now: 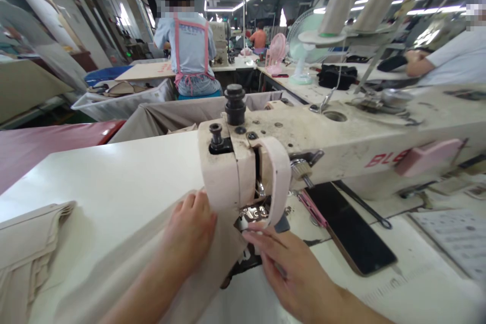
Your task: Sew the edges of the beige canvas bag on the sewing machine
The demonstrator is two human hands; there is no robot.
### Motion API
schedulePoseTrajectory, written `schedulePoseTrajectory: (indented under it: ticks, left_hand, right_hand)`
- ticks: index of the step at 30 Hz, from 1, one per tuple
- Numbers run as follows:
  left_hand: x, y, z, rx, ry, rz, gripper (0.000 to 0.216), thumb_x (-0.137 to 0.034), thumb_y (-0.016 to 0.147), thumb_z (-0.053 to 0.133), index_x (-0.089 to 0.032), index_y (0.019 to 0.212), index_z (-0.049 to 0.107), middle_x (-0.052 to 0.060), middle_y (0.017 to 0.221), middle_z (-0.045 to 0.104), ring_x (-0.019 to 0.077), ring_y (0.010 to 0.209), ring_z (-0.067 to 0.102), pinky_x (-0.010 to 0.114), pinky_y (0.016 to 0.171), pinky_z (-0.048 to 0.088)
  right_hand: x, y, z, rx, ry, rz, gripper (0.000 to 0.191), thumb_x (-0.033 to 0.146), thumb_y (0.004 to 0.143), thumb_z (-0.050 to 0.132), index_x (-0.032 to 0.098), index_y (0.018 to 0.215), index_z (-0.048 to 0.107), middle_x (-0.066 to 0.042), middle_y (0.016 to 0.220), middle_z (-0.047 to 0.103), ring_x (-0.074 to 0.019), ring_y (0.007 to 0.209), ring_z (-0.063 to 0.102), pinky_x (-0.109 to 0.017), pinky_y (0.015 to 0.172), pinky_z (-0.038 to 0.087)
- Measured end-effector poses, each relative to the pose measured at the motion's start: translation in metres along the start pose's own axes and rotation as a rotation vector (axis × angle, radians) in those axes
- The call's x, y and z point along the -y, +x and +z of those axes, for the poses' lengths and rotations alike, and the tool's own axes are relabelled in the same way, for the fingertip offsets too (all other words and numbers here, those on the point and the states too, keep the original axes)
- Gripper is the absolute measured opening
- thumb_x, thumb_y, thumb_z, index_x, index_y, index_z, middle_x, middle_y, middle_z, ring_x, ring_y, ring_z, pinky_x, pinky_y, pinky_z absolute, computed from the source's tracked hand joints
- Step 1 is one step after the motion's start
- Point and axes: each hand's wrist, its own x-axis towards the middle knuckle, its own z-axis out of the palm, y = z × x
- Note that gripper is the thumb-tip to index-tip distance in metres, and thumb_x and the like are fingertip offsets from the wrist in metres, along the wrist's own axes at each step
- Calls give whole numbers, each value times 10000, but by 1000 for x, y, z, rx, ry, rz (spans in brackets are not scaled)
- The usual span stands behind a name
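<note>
A white industrial sewing machine stands before me, with its metal presser foot low over the bed. Beige fabric runs from the table's left up to the foot. My left hand is closed on this fabric just left of the machine head, its fingers bent and close together. Right beside the foot, my right hand has its fingers pinched at the fabric's edge. A small metallic bit shows between its fingers, too hidden to name. The needle's tip cannot be made out.
Stacked beige pieces lie at the left. A black phone and a printed sheet lie right of my right hand. Thread cones stand above the machine. Co-workers sit ahead and at the right. A fabric-lined bin stands behind the table.
</note>
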Motion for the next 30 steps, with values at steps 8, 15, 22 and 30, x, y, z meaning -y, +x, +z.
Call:
schedulePoseTrajectory:
  ticks: [8, 15, 22, 30]
  left_hand:
    - [-23, -38, -9, -17, 194, 61, 320, -135, 808, 562, -53, 1117, 573, 155, 918, 606, 300, 814, 561, 466, 696, 525]
    - [-46, -6, -17, 140, -685, 120, 182, -93, 898, 483, -205, 972, 606, 17, 957, 632, 142, 887, 591, 230, 769, 468]
    - [-39, -2, -2, 185, -836, -25, 122, -109, 837, 565, -213, 814, 626, -22, 838, 621, 122, 806, 594, 207, 735, 434]
    - [-42, 0, -7, 188, -861, -116, 88, -179, 862, 546, -205, 810, 612, -17, 809, 623, 130, 759, 596, 204, 671, 445]
  right_hand:
    - [22, -19, 8, 225, 933, 732, 315, 261, 686, 586, 138, 974, 621, -48, 847, 670, -36, 446, 512, -110, 348, 284]
    - [28, 4, 1, 110, 832, 705, 306, 295, 650, 532, 141, 909, 583, -54, 864, 674, -120, 588, 641, -192, 473, 470]
    - [29, 5, -3, 71, 916, 792, 340, 395, 659, 614, 151, 895, 603, -3, 744, 651, -132, 592, 665, -228, 558, 525]
    - [22, 23, 2, -9, 863, 852, 244, 359, 648, 682, 142, 717, 594, 26, 559, 612, -116, 458, 631, -211, 488, 516]
